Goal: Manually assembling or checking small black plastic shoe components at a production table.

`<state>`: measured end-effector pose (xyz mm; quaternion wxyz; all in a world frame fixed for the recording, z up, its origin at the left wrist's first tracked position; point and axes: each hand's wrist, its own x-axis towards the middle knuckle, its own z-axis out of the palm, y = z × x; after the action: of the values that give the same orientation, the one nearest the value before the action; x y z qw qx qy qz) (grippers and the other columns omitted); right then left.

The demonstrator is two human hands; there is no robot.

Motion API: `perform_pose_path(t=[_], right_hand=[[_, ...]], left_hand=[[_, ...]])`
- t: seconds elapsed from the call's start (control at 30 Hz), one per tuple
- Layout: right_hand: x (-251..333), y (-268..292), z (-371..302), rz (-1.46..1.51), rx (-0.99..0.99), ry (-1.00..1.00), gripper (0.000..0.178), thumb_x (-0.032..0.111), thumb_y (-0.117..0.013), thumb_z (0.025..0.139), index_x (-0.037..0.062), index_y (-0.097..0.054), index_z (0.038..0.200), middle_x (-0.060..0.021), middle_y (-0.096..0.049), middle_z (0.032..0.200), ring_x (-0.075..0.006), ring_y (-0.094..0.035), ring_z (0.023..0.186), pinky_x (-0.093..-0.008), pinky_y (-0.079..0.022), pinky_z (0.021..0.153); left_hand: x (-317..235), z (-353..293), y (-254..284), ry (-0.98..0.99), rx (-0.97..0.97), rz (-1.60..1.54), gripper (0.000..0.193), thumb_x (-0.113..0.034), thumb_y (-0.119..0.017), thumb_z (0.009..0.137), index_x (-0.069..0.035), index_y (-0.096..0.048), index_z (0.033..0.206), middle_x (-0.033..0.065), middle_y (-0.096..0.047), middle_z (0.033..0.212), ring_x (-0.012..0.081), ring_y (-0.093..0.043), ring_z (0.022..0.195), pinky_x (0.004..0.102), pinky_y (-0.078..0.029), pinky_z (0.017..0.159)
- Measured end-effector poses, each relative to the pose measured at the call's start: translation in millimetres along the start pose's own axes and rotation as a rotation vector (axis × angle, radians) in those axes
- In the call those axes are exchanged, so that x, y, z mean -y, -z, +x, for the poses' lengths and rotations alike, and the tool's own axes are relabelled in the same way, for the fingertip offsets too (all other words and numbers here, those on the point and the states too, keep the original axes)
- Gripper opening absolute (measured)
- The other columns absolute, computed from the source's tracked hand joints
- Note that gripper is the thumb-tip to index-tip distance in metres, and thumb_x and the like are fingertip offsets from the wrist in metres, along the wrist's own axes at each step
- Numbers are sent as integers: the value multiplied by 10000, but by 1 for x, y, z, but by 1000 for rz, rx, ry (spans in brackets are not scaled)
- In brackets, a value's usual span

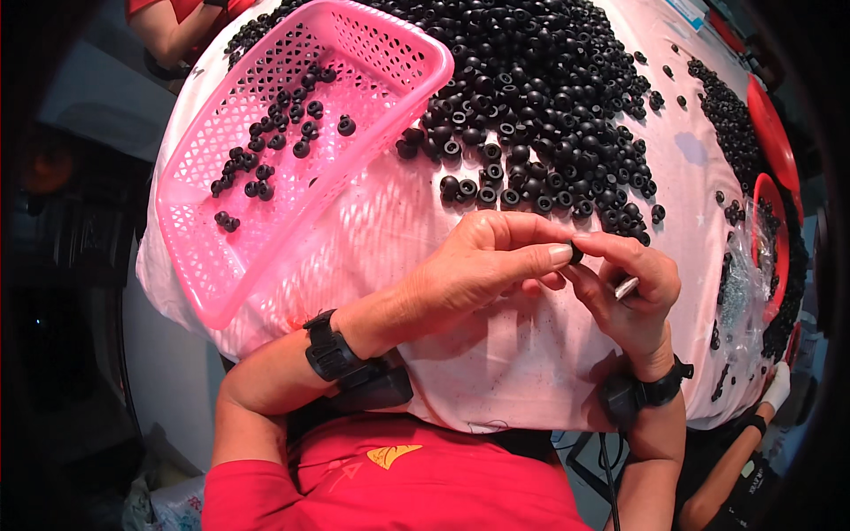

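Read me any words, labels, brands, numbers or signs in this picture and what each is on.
Black garment, lower right: small white lettering; I don't copy out print.
Red shirt: yellow emblem with a faint mark beside it, no readable words.
Blue-and-white item, top edge: any print is too small to read.
Pink basket and black pieces: none visible.

Held black piece [576,255] partly hidden
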<state>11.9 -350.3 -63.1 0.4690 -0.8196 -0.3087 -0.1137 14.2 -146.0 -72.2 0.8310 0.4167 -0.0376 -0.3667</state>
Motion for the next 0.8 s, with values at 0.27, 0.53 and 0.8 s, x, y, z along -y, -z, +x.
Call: perform_pose_path(t=[0.27,0.53,0.8], right_hand=[[0,3,0,-188,-8,187,429,-49,-757,630,103,-665,1021,-15,-607,640,-127,-554,477,-238,-414,430],[4,0,-3,-213,-53,180,421,-29,-773,621,130,-660,994,12,-493,538,-133,-482,429,-260,-344,395],[7,1,-4,-227,-45,163,332,17,-794,640,126,-661,925,2,-497,541,-138,-487,430,-256,-347,395]], left_hand=[[8,4,4,-74,-13,82,239,-182,-597,926,-52,-612,1125,-23,-619,929,20,-544,797,165,-429,634],[8,2,1,-82,-2,33,230,-170,-587,929,-43,-605,1120,-30,-605,918,17,-527,794,165,-418,638],[13,4,-1,-150,-1,56,230,-155,-571,934,-42,-592,1133,-33,-607,919,2,-522,773,151,-397,613]])
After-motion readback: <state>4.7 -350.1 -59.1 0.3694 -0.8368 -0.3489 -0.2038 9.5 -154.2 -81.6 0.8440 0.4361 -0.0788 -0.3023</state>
